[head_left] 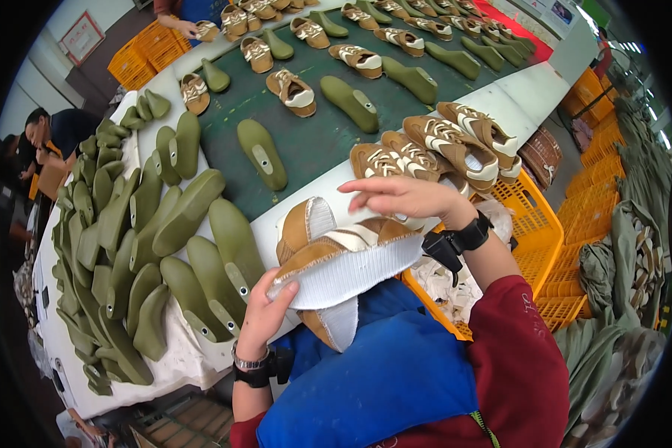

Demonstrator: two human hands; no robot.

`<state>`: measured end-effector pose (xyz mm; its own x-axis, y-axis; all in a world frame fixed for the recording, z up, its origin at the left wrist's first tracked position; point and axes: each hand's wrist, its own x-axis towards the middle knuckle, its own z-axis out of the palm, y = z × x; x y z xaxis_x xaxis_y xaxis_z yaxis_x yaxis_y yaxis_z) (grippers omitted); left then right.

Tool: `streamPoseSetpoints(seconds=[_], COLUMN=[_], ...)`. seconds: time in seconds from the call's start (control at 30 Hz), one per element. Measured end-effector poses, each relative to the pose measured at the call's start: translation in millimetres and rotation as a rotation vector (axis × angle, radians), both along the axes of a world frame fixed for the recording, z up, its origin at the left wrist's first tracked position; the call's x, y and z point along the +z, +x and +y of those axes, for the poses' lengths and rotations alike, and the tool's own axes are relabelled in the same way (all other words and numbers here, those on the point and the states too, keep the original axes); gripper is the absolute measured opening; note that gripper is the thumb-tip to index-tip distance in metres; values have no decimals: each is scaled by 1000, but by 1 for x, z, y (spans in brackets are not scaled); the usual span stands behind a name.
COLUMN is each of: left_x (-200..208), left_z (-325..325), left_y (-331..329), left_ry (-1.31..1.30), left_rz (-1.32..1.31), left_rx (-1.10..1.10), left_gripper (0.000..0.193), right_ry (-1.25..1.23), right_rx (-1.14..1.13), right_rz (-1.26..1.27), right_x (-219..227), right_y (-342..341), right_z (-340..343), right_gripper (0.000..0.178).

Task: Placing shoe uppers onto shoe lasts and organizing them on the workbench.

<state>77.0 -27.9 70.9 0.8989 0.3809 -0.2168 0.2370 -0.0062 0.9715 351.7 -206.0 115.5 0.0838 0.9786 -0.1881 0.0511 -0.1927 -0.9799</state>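
My left hand [267, 308] grips the end of a brown-and-white shoe upper [351, 269], thumb on its white ribbed underside, which faces me. A second shoe upper [297, 230] lies crosswise behind it, one end showing above and the other below. Over the far right end of the held upper, my right hand [407, 198] is stretched out with its fingers extended and holds nothing I can see. Just beyond that hand stand several brown laced shoes [455, 145] on the white table edge. Green shoe lasts [231, 243] lie close to my left hand.
A dark green conveyor belt [306, 168] carries shoes and lasts in rows. Many lasts are heaped on the white table [157, 377] at left. A yellow crate [534, 231] with white scraps stands at my right, before stacked crates [593, 194]. Co-workers [71, 131] are at the far side and left.
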Motion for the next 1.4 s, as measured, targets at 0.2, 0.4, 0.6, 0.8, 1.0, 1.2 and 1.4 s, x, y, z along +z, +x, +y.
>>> streamPoseSetpoints(seconds=[0.2, 0.4, 0.6, 0.8, 1.0, 1.2, 1.4], left_x=[-9, -18, -5, 7, 9, -17, -29], left_z=[13, 24, 27, 11, -2, 1, -28], left_y=[-8, -16, -19, -11, 11, 13, 23], left_ry=[-324, -269, -284, 75, 1050, 1084, 1032], left_rz=[-64, -173, -314, -429, -507, -250, -71], left_rx=[218, 431, 596, 512, 323, 62, -60], left_gripper=[40, 29, 33, 27, 17, 18, 44], right_ry=[-91, 205, 280, 193, 296, 657, 394], right_rx=[-29, -609, -471, -295, -147, -173, -250], right_rz=[-182, 158, -1186, -814, 105, -775, -701], right_x=[-38, -15, -63, -46, 35, -62, -86], right_y=[5, -26, -55, -63, -72, -89, -78], right_z=[-12, -17, -3, 18, 16, 18, -6], right_gripper=[43, 23, 30, 38, 79, 57, 31])
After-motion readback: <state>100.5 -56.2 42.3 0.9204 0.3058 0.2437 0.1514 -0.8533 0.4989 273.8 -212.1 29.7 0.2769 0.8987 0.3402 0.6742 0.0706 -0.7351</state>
